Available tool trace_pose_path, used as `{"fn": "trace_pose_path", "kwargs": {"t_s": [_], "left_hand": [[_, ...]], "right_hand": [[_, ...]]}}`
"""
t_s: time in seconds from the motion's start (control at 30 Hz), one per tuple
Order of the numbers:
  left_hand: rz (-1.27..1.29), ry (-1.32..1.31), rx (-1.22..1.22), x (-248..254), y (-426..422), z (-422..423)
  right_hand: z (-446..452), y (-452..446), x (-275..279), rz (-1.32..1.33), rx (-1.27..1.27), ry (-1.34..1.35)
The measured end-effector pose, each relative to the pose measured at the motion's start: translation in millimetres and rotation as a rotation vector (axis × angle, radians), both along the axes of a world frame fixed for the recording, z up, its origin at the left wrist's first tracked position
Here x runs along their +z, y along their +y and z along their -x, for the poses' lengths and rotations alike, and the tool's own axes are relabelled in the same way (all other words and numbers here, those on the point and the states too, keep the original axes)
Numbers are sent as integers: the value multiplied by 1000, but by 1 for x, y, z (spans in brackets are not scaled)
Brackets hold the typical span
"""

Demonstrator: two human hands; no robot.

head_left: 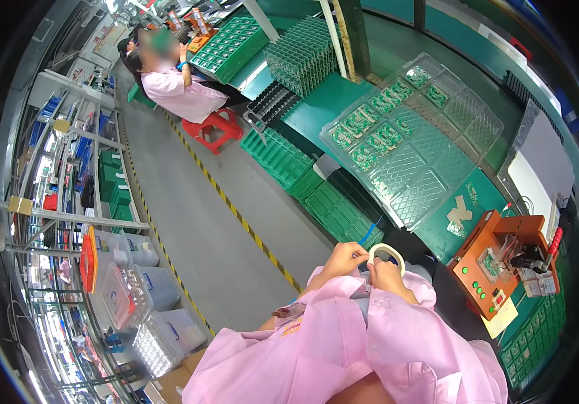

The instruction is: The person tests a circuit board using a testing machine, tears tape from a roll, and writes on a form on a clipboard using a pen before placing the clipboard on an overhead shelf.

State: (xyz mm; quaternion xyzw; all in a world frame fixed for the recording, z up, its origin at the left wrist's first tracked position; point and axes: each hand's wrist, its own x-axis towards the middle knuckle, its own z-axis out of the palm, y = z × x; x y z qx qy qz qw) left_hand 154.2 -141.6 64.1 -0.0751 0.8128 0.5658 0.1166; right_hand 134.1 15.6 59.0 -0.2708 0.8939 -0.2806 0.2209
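A roll of pale, cream-coloured tape (400, 256) is held up in front of my lap. My right hand (388, 277) grips it from below, fingers closed on the ring. At the roll's left side my left hand (345, 260) is closed in a pinch, its fingertips at the edge of the tape; the exact bit pinched is too small to make out. Both hands are close together, beside the workbench edge.
On the green bench, a clear tray (414, 185) holds several small circuit boards. An orange test fixture (471, 273) stands at the right. Green crates (333, 209) are stacked beside the bench. A seated person (178, 91) works farther off on a red stool (214, 129). Plastic bins (158, 289) line the left.
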Motion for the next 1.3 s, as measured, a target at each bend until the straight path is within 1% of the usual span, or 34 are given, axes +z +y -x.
{"fn": "trace_pose_path", "kwargs": {"t_s": [0.07, 0.27, 0.4, 0.43, 0.57, 0.77, 0.9, 1.07, 1.1, 1.23, 1.3], "left_hand": [[28, -68, -44, 6, -2, 4], [38, -53, -161, 7, -7, 8], [113, 84, -146, 7, -6, 6], [113, 83, -146, 7, -7, 6], [15, 114, -71, 5, -9, 3], [14, 171, -75, -3, -7, 1], [13, 125, 105, 4, -1, 2], [57, 124, 64, -14, 3, -6], [54, 139, 57, -12, 5, -2], [-42, 48, 142, -2, 3, 0], [-63, 35, 127, -1, 1, 0]], "right_hand": [[0, 1, 0, -7, 19, 33], [-1, 1, 2, 19, 26, 31], [-1, 1, 5, 63, 44, 14], [-1, 0, 5, 63, 45, 12], [-1, -2, 3, 102, 42, -13], [2, -4, -2, 101, -29, -81], [5, -7, -3, 131, -115, -170], [5, -6, -8, 175, -176, -303], [9, -5, -8, 175, -182, -287], [7, -7, -8, 179, -155, -295], [6, -6, -9, 194, -155, -328]]}}
